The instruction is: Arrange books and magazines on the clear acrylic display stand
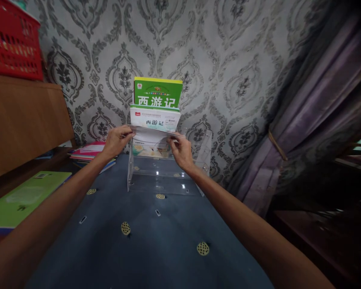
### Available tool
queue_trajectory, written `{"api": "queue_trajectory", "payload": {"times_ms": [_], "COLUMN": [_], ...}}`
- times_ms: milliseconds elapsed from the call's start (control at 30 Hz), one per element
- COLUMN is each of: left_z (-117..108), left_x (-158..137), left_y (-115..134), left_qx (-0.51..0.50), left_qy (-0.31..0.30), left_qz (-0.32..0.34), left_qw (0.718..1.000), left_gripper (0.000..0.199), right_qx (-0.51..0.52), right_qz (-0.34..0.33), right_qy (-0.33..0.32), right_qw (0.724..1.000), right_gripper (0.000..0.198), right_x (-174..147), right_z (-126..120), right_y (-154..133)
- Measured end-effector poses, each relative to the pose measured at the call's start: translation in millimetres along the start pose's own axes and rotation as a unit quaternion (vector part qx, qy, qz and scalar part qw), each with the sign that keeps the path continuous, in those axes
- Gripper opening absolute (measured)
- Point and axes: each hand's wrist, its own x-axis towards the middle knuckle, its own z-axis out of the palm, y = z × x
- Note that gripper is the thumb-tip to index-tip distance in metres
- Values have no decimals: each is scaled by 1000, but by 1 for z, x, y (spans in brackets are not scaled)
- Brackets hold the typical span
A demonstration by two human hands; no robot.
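Note:
A tiered clear plastic rack stands against the wall with books in its rear tiers. At the back is a green book with white Chinese characters, and a white book stands in front of it. My left hand pinches the top left corner of a thin notebook with a pale cover, while my right hand grips its top right corner. The notebook is upright in front of the white book, its top edge tilted towards me. Whether its lower edge rests on a tier, I cannot tell.
A blue patterned cloth covers the table. At left lie a green book and a stack of books, beside a wooden cabinet bearing a red basket. A purple curtain hangs at right.

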Motion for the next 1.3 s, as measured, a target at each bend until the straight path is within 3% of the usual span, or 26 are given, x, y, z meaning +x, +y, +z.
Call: {"api": "queue_trajectory", "payload": {"times_ms": [300,700,900,1133,1300], "left_z": [3,7,12,11,11], "left_x": [1,-2,-9,-9,-17], "left_y": [5,-10,-3,-7,-21], "left_qx": [25,68,81,95,117], "left_qy": [-38,-84,-18,-24,-34], "left_qz": [10,-24,-41,-23,-54], "left_qw": [999,994,996,995,991], "left_gripper": [23,27,12,16,17], "right_qx": [-88,-56,-57,-111,-112], "right_qz": [4,42,42,50,53], "right_qy": [8,-3,-22,-34,-32], "right_qw": [996,998,997,992,992], "right_gripper": [29,24,21,21,18], "right_x": [-8,-2,-3,-7,-10], "right_z": [2,2,2,9,15], "right_y": [20,15,16,23,18]}}
